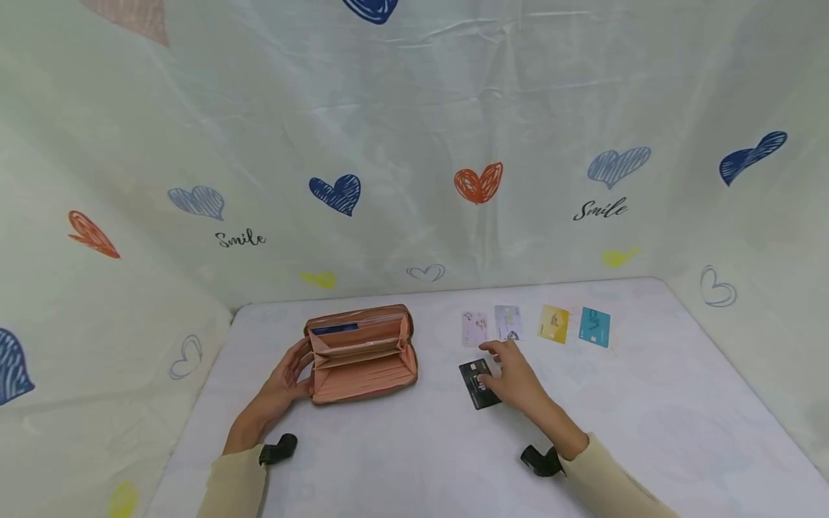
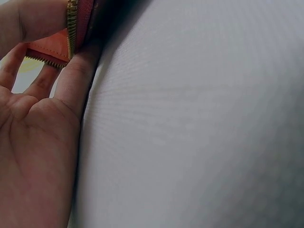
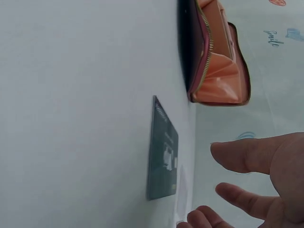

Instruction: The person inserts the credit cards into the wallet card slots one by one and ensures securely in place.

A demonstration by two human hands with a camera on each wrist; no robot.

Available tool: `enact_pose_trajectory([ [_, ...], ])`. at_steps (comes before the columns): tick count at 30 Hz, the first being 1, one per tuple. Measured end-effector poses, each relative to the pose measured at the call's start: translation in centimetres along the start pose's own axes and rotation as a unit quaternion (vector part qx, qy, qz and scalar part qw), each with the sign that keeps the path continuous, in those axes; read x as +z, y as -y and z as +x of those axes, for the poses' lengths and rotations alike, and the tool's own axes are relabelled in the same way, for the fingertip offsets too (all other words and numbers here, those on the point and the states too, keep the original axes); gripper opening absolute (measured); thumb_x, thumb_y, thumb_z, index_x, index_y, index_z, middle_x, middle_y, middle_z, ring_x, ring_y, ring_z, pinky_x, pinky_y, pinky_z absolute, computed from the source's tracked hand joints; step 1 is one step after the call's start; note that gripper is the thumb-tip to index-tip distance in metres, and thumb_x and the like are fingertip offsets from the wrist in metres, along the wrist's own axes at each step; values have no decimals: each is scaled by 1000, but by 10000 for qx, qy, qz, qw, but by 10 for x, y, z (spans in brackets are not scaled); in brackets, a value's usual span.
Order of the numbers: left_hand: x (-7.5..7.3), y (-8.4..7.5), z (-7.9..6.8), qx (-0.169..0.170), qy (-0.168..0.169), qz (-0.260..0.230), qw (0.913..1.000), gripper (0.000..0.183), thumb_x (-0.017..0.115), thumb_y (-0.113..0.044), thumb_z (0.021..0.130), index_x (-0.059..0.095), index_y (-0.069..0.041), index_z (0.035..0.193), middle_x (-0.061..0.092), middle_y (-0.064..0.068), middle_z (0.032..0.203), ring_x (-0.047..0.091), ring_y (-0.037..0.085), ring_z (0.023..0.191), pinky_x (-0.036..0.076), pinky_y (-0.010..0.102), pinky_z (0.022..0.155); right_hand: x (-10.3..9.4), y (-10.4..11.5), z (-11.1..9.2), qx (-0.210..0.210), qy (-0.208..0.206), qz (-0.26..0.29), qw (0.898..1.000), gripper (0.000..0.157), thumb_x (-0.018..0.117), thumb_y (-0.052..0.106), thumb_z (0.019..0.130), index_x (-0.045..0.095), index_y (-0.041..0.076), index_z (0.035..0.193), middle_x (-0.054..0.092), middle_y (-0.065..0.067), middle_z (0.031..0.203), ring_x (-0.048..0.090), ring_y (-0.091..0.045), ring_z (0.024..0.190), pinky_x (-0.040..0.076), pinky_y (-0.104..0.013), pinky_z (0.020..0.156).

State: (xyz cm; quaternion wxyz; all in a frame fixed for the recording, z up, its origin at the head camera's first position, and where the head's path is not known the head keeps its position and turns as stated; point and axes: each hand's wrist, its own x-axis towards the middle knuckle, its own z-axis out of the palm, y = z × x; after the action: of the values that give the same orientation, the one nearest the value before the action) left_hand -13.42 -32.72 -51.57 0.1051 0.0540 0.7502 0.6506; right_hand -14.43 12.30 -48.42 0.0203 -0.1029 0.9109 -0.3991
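Note:
An unzipped pink zip-around wallet (image 1: 363, 385) lies on the table at the left, its compartments and card slots spread open. My left hand (image 1: 285, 385) grips its left edge; in the left wrist view the thumb and fingers lie around the zipper edge (image 2: 71, 33). A dark card (image 1: 358, 328) shows in the wallet's rear pocket. My right hand (image 1: 516, 374) hovers over a black card (image 1: 475, 392) with a chip, thumb and fingers parted. The right wrist view shows a gap between these fingers and the black card (image 3: 163, 154), which lies flat.
Behind the right hand lie a pink card (image 1: 475, 329), a pale lilac card (image 1: 508, 322), a yellow card (image 1: 554, 324) and a teal card (image 1: 594, 327) in a row. A heart-printed white sheet (image 1: 401, 237) hangs behind the white-covered table (image 1: 388, 460).

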Motion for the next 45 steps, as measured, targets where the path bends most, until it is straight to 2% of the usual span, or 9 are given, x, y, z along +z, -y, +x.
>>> enact_pose_trajectory([
  [2, 0, -1, 0, 16, -10, 19, 10000, 102, 73, 5, 93, 7, -7, 170, 8, 20, 175, 25, 14, 151, 38, 8, 104, 0, -3, -3, 89, 5, 4, 10000, 53, 81, -2, 84, 62, -4, 133, 57, -23, 123, 60, -40, 114, 53, -56, 99],
  [4, 1, -2, -1, 16, -28, 38, 10000, 101, 73, 4, 94, 7, -6, 170, 8, 20, 175, 22, 23, 154, 37, 8, 104, -1, -5, -6, 157, 27, -17, 9999, 55, 83, -2, 83, 62, -4, 134, 57, -23, 124, 60, -40, 114, 53, -56, 98],
  [7, 1, -3, -1, 11, -48, 47, 10000, 100, 73, 3, 94, 8, -7, 170, 9, 19, 175, 21, 25, 156, 37, 7, 104, 0, -9, -9, 243, 73, -11, 9997, 57, 84, 0, 83, 61, -5, 135, 56, -24, 125, 59, -38, 113, 53, -56, 98],
  [11, 1, -2, -1, 71, -44, 22, 10000, 100, 73, 4, 94, 8, -6, 169, 8, 20, 175, 30, 1, 145, 37, 7, 104, 2, -13, -11, 308, 118, -59, 9994, 60, 85, 2, 82, 60, -5, 136, 57, -23, 123, 60, -36, 110, 53, -55, 97],
  [14, 1, 0, -1, 150, -16, -7, 9999, 100, 72, 6, 93, 8, -5, 169, 8, 22, 175, 33, -13, 135, 37, 7, 104, 5, -13, -12, 374, 130, -125, 9991, 62, 87, 4, 81, 60, -4, 137, 58, -23, 124, 59, -35, 110, 53, -55, 97],
  [17, 1, 1, -1, 222, -1, -3, 9998, 100, 71, 7, 93, 8, -4, 169, 8, 23, 174, 36, -19, 131, 37, 8, 104, 6, -10, -13, 401, 112, -211, 9989, 66, 88, 5, 80, 60, -2, 139, 58, -23, 125, 58, -35, 111, 52, -55, 97],
  [26, 2, 2, -1, 232, -1, -19, 9997, 101, 72, 7, 92, 8, -5, 169, 7, 23, 175, 34, -16, 132, 38, 8, 104, 15, -3, -12, 458, -63, -787, 9958, 75, 96, 14, 74, 61, -1, 138, 56, -26, 125, 56, -35, 103, 50, -52, 88],
  [33, 1, 4, -1, 296, -5, 9, 9996, 99, 72, 6, 93, 9, -4, 169, 7, 25, 174, 36, -19, 131, 38, 8, 104, 22, 1, -10, 353, -98, -1087, 9934, 73, 96, 13, 75, 62, 0, 138, 55, -25, 124, 54, -36, 106, 48, -54, 91],
  [45, 1, 5, 0, 210, 19, 21, 9998, 102, 73, 5, 92, 7, -5, 169, 6, 24, 174, 34, -16, 133, 39, 8, 104, 20, 8, -10, 376, 81, -583, 9976, 71, 91, -4, 75, 60, 2, 138, 55, -21, 119, 54, -33, 105, 52, -52, 90],
])
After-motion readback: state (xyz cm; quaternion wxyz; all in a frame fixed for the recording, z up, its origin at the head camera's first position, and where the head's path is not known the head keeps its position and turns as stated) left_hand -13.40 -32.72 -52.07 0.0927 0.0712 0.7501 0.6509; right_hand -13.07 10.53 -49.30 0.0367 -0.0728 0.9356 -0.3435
